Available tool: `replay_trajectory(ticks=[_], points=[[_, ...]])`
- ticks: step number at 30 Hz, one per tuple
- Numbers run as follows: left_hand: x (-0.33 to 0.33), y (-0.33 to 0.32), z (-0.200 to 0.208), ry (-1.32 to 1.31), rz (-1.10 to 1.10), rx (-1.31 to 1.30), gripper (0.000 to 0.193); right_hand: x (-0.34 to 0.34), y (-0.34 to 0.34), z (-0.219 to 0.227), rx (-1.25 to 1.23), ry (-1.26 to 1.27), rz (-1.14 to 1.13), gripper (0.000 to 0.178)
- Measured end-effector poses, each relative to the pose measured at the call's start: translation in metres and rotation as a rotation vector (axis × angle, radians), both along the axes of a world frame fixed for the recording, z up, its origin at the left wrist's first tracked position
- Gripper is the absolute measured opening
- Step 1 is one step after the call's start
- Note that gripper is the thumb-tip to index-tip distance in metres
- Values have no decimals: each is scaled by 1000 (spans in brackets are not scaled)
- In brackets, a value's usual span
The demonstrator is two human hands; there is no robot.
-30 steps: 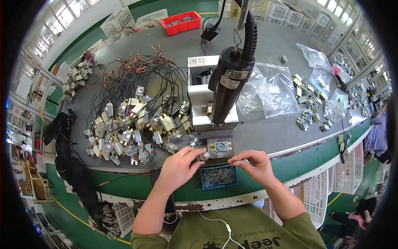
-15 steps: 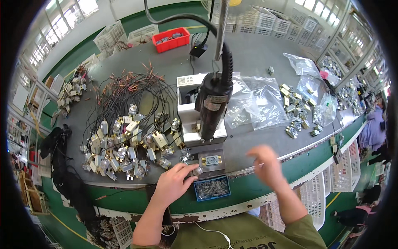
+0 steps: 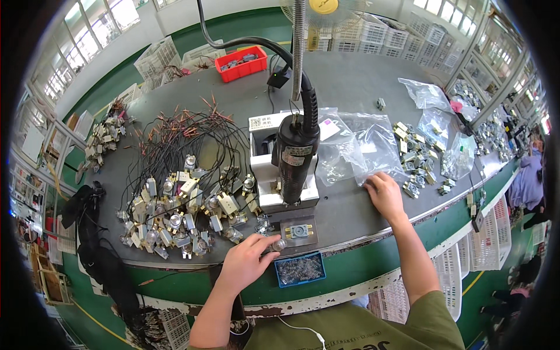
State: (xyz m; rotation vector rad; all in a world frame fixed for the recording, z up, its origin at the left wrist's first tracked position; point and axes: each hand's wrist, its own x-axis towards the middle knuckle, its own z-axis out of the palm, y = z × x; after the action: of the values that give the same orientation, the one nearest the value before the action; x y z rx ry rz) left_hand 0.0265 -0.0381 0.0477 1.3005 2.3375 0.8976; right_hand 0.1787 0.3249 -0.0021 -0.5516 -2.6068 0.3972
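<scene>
My left hand (image 3: 248,263) pinches a small round clear part (image 3: 279,245) between thumb and fingers at the table's front edge. Beside it a small grey-blue part with brass terminals (image 3: 299,231) lies on a flat metal plate (image 3: 310,238). A loose little pile of shiny metal pieces (image 3: 263,224) is just behind my left fingertips. Over by the clear plastic bags (image 3: 373,146), my right hand (image 3: 385,197) rests with fingers curled down at a bag's near edge; what its fingertips hold, if anything, is hidden. A black electric screwdriver (image 3: 295,157) hangs upright above a white metal fixture (image 3: 268,195).
A blue tray of screws (image 3: 300,270) sits at the front edge. Wired socket-like parts (image 3: 175,219) are heaped at left, with dark wires behind. More small parts (image 3: 417,154) lie at right. A red bin (image 3: 240,65) stands at the back.
My right hand has moved away from me, up to the plastic bag's edge. My left hand keeps its pinch on the round part. The view has shifted slightly.
</scene>
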Motion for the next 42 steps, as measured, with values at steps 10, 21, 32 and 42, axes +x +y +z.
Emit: replay_trajectory(ticks=[10,21,32,42], points=[[-1,2,1,-9,-3,-4,34,13,11,2,-38,5,-88,25],[0,1,-1,-19,2,-6,35,5,11,14,-237,-66,-178,26],[-3,0,-4,64,-6,47,34,12,13,21,-170,-99,-176,18],[-3,-2,-3,76,-3,84,33,-8,-120,99,-286,96,397,20]])
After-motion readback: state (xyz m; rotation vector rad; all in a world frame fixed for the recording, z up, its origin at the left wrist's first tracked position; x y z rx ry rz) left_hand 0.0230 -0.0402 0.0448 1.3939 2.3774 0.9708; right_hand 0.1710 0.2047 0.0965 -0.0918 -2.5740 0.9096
